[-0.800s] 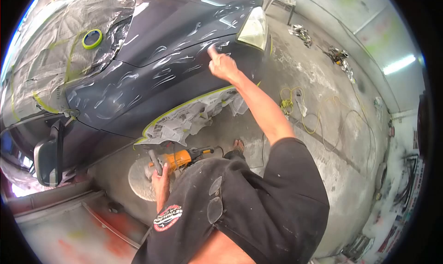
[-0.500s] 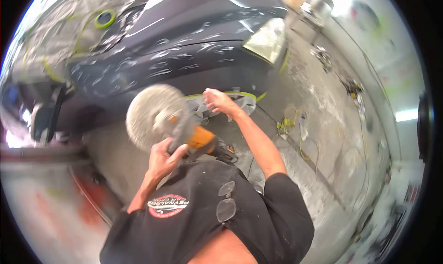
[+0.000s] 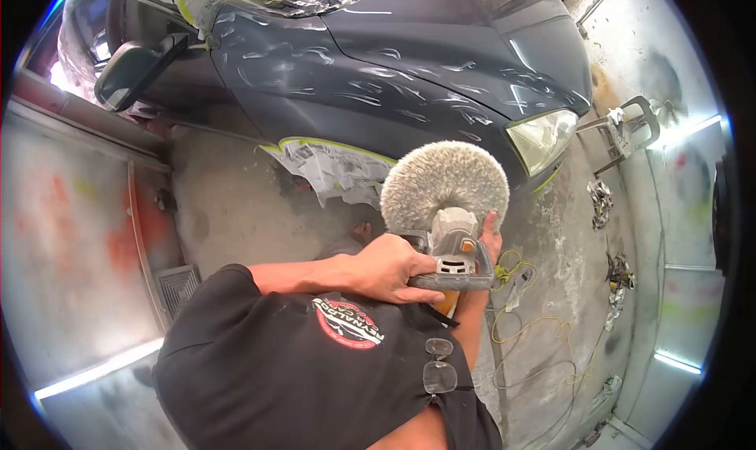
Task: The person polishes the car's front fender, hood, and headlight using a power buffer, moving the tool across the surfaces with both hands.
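A polisher (image 3: 455,241) with a round, fluffy wool pad (image 3: 445,174) is held in front of my chest, pad towards the car. My left hand (image 3: 390,269) is wrapped around its dark loop handle. At the right edge of the pad is my right hand (image 3: 491,236), fingers stretched upward; its palm is partly hidden behind the polisher. Just beyond the pad stands a dark grey car (image 3: 299,80), its fender and hood streaked with white smears. Masking paper (image 3: 331,166) edged with green tape hangs over the wheel arch.
A headlight (image 3: 543,141) is bordered with tape. The side mirror (image 3: 130,72) juts out at the left. A yellow cord (image 3: 535,324) loops over the concrete floor on the right. Crumpled masking scraps (image 3: 618,281) lie along the right wall, below a metal stand (image 3: 626,131).
The polisher has swung to the right and its pad shows sharply now. My right hand has come from the wheel arch to the pad's edge. My view has shifted along the car.
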### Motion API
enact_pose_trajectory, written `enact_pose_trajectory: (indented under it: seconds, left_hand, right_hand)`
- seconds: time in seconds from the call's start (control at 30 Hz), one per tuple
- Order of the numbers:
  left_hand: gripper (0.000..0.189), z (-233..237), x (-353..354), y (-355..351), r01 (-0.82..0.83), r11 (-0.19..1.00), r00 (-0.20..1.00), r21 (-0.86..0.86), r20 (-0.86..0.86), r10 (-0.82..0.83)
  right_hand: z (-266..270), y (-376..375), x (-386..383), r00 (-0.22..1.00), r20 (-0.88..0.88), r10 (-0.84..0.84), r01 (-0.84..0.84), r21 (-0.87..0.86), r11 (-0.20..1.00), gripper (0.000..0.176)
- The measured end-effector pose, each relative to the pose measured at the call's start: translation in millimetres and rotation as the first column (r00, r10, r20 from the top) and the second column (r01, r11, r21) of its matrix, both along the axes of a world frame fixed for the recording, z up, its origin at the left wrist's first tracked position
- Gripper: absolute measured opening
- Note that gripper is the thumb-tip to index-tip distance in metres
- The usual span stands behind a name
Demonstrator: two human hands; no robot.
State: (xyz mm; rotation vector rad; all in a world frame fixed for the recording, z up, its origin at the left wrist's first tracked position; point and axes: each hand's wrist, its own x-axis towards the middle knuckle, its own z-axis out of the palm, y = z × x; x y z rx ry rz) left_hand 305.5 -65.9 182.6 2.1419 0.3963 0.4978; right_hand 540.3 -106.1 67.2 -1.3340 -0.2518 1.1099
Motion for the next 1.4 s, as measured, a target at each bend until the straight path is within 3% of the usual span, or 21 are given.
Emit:
enact_pose_trajectory:
  seconds: [0.07,0.17,0.2,0.3,0.33,0.43,0.53,0.7,0.8,0.93,1.0,1.03,1.07,1.3,1.4]
  left_hand:
    - [0.035,-11.3,-1.7,8.6,0.057,0.998,0.998,-0.027,0.037,-0.056]
    - [0.045,-21.2,-3.2,31.5,0.157,0.987,0.984,0.020,0.079,-0.158]
    - [0.046,-24.3,-4.3,35.8,0.179,0.983,0.976,0.033,0.117,-0.182]
    - [0.046,-27.7,-6.7,49.6,0.291,0.956,0.940,0.040,0.175,-0.294]
    - [0.046,-30.6,-7.2,54.3,0.323,0.945,0.926,0.050,0.191,-0.326]
    - [0.046,-28.6,-10.0,63.4,0.380,0.923,0.901,0.058,0.203,-0.384]
    - [0.046,-22.3,-9.8,75.7,0.421,0.906,0.901,-0.042,0.136,-0.413]
    - [0.047,-19.7,-10.4,79.3,0.459,0.886,0.887,-0.066,0.087,-0.453]
    - [0.049,-23.3,-7.5,75.4,0.458,0.888,0.886,-0.038,0.107,-0.452]
    - [0.046,-18.8,6.1,76.4,0.447,0.894,0.890,-0.003,0.102,-0.445]
    - [0.045,-19.2,17.7,73.3,0.383,0.924,0.919,-0.006,0.104,-0.380]
    - [0.044,-19.6,24.1,71.0,0.344,0.939,0.934,-0.007,0.102,-0.341]
    - [0.042,-18.1,31.8,71.1,0.327,0.945,0.943,-0.024,0.074,-0.325]
    - [0.042,-6.3,126.5,62.2,0.255,0.964,0.964,-0.076,-0.050,-0.259]
    - [0.043,8.3,177.5,61.7,0.222,0.973,0.975,-0.063,0.022,-0.221]
  right_hand:
    - [6.3,-0.4,-2.8,0.998,0.060,-0.012,0.016,-0.076,0.997,0.058]
    - [31.1,7.1,-9.3,0.997,0.009,-0.075,0.076,-0.045,0.996,0.067]
    - [31.3,7.7,-13.1,0.984,-0.166,-0.062,0.075,0.070,0.995,0.077]
    - [44.0,2.2,-16.3,0.936,-0.350,-0.046,0.109,0.162,0.981,0.080]
    - [18.7,-3.3,3.8,0.940,-0.341,0.002,0.080,0.227,0.971,0.084]
    - [7.1,-4.0,10.0,0.968,-0.238,-0.079,0.128,0.199,0.971,0.083]
    - [6.7,2.5,-2.7,0.970,-0.154,-0.187,0.205,0.109,0.973,0.079]
    - [-8.4,-0.2,5.0,0.984,0.027,-0.177,0.175,0.050,0.983,0.072]
    - [-27.0,-10.7,22.2,0.991,0.018,-0.136,0.134,0.059,0.989,0.071]
    - [-42.2,-50.4,29.2,0.951,-0.258,0.172,-0.133,0.165,0.977,0.073]
    - [-130.2,-127.5,32.6,0.958,-0.159,0.241,-0.235,0.053,0.971,0.073]
    - [-109.8,-133.7,0.8,0.975,-0.149,0.162,-0.178,-0.104,0.978,0.068]
    - [-100.9,-140.7,-15.9,0.980,-0.150,0.131,-0.154,-0.149,0.977,0.068]
    - [-76.7,-176.5,-3.0,0.990,-0.139,0.039,-0.055,-0.116,0.992,0.075]
    - [-56.6,-194.3,24.5,0.992,-0.130,0.002,-0.013,-0.082,0.997,0.078]
